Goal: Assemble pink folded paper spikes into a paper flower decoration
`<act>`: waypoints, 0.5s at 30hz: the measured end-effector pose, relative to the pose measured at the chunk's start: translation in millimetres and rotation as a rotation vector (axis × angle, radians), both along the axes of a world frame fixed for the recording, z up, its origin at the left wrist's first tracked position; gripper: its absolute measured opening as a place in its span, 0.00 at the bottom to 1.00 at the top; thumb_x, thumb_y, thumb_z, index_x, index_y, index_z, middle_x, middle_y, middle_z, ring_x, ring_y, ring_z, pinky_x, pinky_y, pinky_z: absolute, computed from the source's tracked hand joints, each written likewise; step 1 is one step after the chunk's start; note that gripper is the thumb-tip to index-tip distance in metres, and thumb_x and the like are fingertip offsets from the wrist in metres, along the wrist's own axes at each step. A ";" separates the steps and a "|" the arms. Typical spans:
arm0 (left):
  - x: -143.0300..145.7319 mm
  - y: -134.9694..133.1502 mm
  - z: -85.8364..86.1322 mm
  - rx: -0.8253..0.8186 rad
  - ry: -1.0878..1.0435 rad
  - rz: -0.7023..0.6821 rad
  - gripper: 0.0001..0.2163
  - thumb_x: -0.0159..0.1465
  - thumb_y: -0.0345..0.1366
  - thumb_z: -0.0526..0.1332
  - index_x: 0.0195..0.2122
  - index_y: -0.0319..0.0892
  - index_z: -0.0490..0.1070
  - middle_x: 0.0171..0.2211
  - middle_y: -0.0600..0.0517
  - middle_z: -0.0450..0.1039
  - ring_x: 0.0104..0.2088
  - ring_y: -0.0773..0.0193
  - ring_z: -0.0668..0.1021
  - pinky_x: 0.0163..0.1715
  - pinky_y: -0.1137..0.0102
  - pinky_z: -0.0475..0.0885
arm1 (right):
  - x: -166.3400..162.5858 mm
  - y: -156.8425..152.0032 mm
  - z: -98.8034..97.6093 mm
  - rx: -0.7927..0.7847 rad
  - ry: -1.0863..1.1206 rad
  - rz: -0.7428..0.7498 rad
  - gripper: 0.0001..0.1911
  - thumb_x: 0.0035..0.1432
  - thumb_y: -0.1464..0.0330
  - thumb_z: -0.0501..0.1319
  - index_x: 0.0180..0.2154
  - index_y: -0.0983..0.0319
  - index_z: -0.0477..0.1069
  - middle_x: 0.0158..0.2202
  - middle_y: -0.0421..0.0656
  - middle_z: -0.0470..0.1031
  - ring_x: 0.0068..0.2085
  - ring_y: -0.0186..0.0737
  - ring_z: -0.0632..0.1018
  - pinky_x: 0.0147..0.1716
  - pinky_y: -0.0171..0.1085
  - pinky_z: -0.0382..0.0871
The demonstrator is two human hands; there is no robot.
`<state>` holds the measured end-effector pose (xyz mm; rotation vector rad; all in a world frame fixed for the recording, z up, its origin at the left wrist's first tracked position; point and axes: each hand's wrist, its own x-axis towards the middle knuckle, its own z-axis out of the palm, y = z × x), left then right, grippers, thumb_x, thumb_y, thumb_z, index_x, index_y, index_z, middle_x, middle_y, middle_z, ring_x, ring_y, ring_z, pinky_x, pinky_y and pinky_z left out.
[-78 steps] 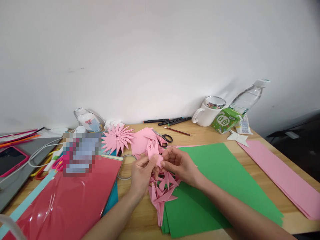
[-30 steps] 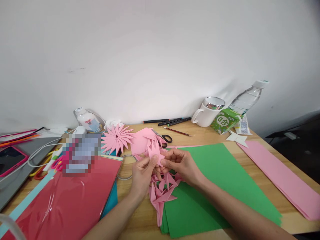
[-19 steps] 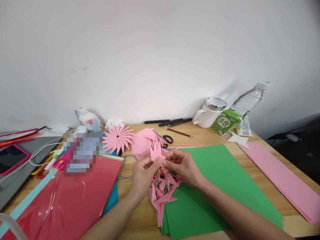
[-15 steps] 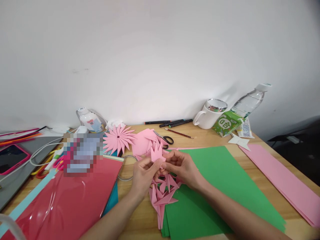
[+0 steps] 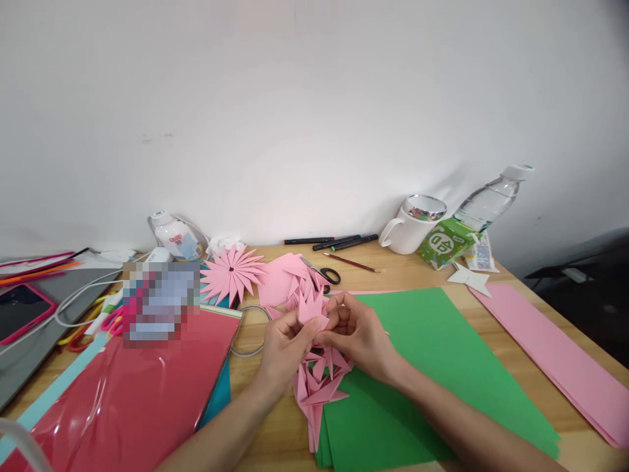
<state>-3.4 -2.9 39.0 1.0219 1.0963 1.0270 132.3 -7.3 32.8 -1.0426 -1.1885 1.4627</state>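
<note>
Between my two hands is a folded pink paper piece [image 5: 311, 307] with pointed tips standing up. My left hand [image 5: 285, 347] pinches its lower left side, thumb on top. On the other side, the thumb and curled fingers of my right hand [image 5: 358, 334] grip its right edge. Just below lie several folded pink paper pieces [image 5: 322, 383] in a loose heap, partly over green paper sheets [image 5: 432, 373]. Behind my left hand rests a pink paper pinwheel shape [image 5: 232, 272] with many points. Pink sheets [image 5: 280, 278] and black-handled scissors [image 5: 330, 276] lie past my fingers.
A white mug [image 5: 413, 226], a green box [image 5: 445, 244] and a water bottle [image 5: 491, 200] stand at the back right. Long pink strips [image 5: 555, 354] lie on the right. Left are a red sheet pack [image 5: 132, 387], a phone [image 5: 24, 311] and a white bottle [image 5: 174, 235].
The fingers of my right hand have shifted slightly on the folded pink paper piece, and it has turned a little. Both hands keep hold of it.
</note>
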 end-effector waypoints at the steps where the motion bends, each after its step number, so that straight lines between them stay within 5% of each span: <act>1: 0.0 0.1 -0.9 -0.030 -0.033 0.001 0.16 0.48 0.45 0.66 0.18 0.38 0.64 0.13 0.60 0.58 0.13 0.78 0.57 0.12 0.79 0.51 | -0.8 -1.3 1.4 0.024 -0.020 -0.015 0.20 0.43 0.67 0.69 0.34 0.60 0.59 0.21 0.31 0.65 0.23 0.28 0.71 0.25 0.30 0.67; 8: 0.7 1.8 0.9 -0.027 0.024 -0.022 0.16 0.49 0.46 0.65 0.19 0.38 0.66 0.12 0.60 0.58 0.13 0.77 0.57 0.13 0.78 0.53 | 3.7 2.7 2.1 -0.051 0.063 0.022 0.24 0.40 0.69 0.71 0.34 0.60 0.58 0.21 0.31 0.67 0.22 0.28 0.71 0.23 0.29 0.66; 15: 1.6 1.5 4.3 0.130 0.070 -0.105 0.12 0.49 0.44 0.65 0.26 0.39 0.75 0.21 0.52 0.69 0.26 0.66 0.71 0.21 0.74 0.66 | 7.4 7.4 -0.7 -0.092 0.246 0.085 0.26 0.37 0.70 0.72 0.33 0.59 0.57 0.23 0.32 0.69 0.23 0.27 0.72 0.23 0.28 0.65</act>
